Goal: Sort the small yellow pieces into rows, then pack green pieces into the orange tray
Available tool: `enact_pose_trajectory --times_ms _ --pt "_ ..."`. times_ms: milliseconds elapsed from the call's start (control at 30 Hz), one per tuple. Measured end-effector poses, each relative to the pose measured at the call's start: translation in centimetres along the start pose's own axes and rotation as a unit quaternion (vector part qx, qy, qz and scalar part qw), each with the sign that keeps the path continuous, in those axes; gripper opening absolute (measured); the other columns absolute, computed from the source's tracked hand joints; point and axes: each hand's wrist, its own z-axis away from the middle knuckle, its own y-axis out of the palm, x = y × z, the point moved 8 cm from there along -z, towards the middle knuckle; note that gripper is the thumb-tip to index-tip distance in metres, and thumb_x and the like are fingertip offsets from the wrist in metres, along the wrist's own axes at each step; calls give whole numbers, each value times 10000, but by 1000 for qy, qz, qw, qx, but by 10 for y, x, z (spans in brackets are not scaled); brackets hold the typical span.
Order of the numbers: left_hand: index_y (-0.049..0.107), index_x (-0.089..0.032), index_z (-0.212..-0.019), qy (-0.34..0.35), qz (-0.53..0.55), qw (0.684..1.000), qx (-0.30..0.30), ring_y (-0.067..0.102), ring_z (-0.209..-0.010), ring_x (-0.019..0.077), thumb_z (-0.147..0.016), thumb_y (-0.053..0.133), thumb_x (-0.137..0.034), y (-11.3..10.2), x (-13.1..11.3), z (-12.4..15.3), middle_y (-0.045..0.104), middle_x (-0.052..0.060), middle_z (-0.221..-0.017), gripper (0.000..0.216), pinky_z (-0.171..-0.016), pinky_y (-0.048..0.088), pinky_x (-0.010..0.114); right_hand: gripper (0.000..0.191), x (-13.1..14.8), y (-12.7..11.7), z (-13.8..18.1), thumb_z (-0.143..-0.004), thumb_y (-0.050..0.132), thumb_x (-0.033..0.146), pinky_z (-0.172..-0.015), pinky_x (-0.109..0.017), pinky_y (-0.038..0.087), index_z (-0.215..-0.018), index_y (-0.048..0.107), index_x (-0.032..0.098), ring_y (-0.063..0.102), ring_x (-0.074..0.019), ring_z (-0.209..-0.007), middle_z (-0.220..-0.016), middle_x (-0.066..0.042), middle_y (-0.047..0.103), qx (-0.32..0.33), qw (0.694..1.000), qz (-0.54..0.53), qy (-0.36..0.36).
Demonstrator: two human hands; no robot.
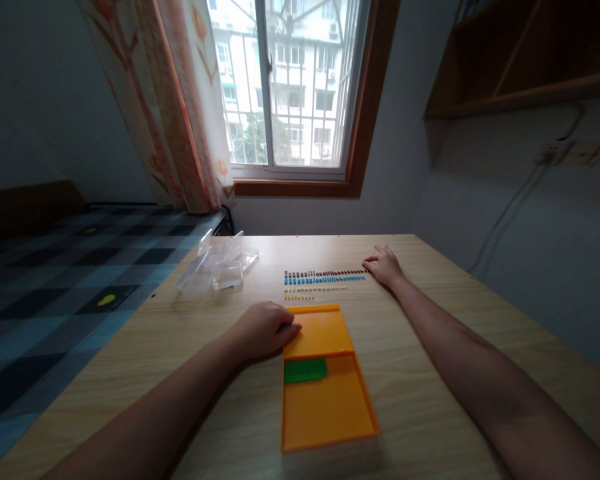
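Note:
My left hand (267, 328) has its fingers curled, with the fingertips over the left edge of an open orange plastic case (323, 327). Whatever those fingers hold, if anything, is hidden. A stack of flat green pieces (305, 370) lies in the upper left of the case's near half. Beyond the case, small blocks stand in rows: dark brown ones (325, 273), blue ones (325, 280) and yellow ones (300, 297). At the right end of the brown row, my right hand (384, 268) pinches with thumb and finger at the last tiny brown block.
Clear plastic boxes (217, 267) with raised lids stand at the back left of the wooden table (430, 400). A checked bed (80, 267) adjoins on the left, a wall with a cable (505, 213) is on the right, and a window (300, 87) is behind.

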Motion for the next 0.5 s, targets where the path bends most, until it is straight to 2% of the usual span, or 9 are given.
enact_pose_trajectory --times_ms 300,500 --pt "627 -181 -612 4 -2 1000 -4 523 -569 156 -933 501 -364 0 0 0 632 45 -612 390 -565 320 289 151 7 -7 2 -798 703 268 -1189 -486 297 -863 806 178 386 -333 -1439 -1426 -157 585 -11 1000 -28 -7" --pt "643 -179 -626 7 -4 1000 -7 553 -590 169 -940 502 -373 1 0 0 653 57 -636 395 -575 332 293 130 22 -28 9 -821 694 233 -1202 -517 270 -871 788 158 360 -344 -1460 -1439 -177 568 -43 998 -49 -6"
